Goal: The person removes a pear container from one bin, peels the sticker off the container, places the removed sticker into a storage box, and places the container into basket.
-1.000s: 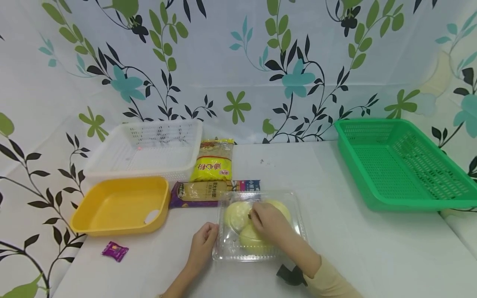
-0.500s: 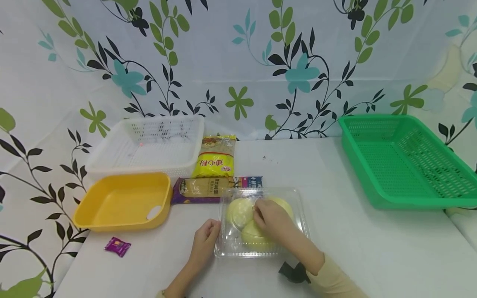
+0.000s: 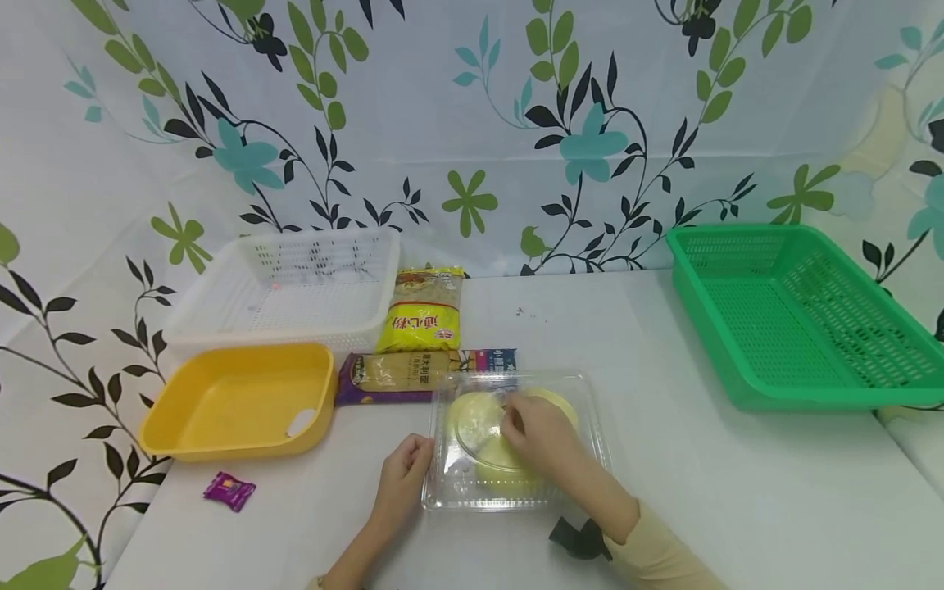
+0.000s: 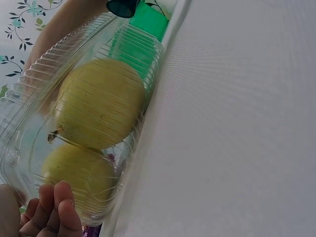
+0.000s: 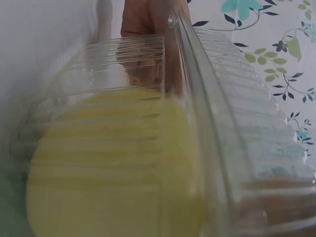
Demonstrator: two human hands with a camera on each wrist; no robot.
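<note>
A clear plastic clamshell box [image 3: 460,494] lies on the table with its lid down over several round yellow-green fruits, which look like pears [image 4: 101,103]; a brown stem shows in the left wrist view. My left hand [image 3: 403,478] grips the box's left rim, fingers curled at the edge. On top of the lid rests my right hand [image 3: 542,430], its fingers bent and fingertips low near the middle. Whether those fingertips pinch anything is hidden. The right wrist view shows one fruit close through the ribbed wall, with the left hand [image 5: 150,19] at the far end.
Behind the box lie a purple pasta packet [image 3: 398,370] and a yellow macaroni bag [image 3: 422,319]. Leftward are a white basket [image 3: 283,328], a yellow tray [image 3: 236,410] and a purple-wrapped sweet [image 3: 229,491]. A green basket [image 3: 782,393] stands at right; a black piece [image 3: 580,539] sits by the right wrist.
Both hands stay at nearly the same places on the box. The ring and glare on the lid look different near the right fingertips. The head view has shifted slightly.
</note>
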